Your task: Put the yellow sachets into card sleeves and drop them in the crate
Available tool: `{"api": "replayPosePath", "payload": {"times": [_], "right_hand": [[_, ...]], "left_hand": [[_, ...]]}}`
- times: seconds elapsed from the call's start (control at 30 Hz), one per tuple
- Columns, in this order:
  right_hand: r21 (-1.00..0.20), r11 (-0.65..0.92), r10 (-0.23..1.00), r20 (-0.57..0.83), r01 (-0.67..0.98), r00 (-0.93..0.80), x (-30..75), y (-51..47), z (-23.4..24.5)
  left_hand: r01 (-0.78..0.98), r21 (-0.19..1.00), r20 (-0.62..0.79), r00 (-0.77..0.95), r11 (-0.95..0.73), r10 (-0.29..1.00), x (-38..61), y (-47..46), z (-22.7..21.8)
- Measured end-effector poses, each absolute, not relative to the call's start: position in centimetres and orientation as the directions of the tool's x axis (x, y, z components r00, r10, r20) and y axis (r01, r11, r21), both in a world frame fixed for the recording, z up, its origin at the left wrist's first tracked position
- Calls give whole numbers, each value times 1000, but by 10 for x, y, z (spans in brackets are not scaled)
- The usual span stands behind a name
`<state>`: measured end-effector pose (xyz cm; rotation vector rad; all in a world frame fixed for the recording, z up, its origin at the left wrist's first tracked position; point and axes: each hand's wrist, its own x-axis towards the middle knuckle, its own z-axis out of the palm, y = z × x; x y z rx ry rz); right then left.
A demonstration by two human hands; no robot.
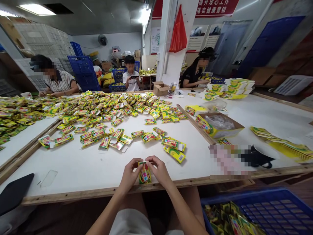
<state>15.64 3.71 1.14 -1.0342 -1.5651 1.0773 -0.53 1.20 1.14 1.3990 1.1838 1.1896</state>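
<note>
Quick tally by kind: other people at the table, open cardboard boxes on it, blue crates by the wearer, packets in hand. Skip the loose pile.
Other people: 3
Open cardboard boxes: 2
Blue crate, lower right: 1
In-hand packet, pinched by left hand and right hand: 1
Total: 7
Loose packets: too many to count.

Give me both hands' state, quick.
Left hand: closed on the left edge of a yellow-green packet.
Right hand: closed on the same packet's right edge.
</note>
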Motion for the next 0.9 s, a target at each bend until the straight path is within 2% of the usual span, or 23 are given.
{"api": "replayPosePath", "payload": {"times": [0.23,0.4,0.57,0.73,0.9], "right_hand": [[-958,226,968,200,178,-151,152,37,20],[-960,198,972,167,196,-162,147,47,23],[-963,191,968,152,191,-201,152,48,25],[-983,163,947,132,83,-293,158,37,12],[-981,182,964,164,68,-212,153,26,16]], "left_hand": [[182,975,136,-19,-130,991,-4,17,14],[76,994,88,-59,-84,994,-3,28,15],[-6,998,70,-8,-70,998,-7,29,12],[-57,998,23,96,-17,995,-11,16,6],[-17,999,35,122,-33,992,-8,5,9]]}}
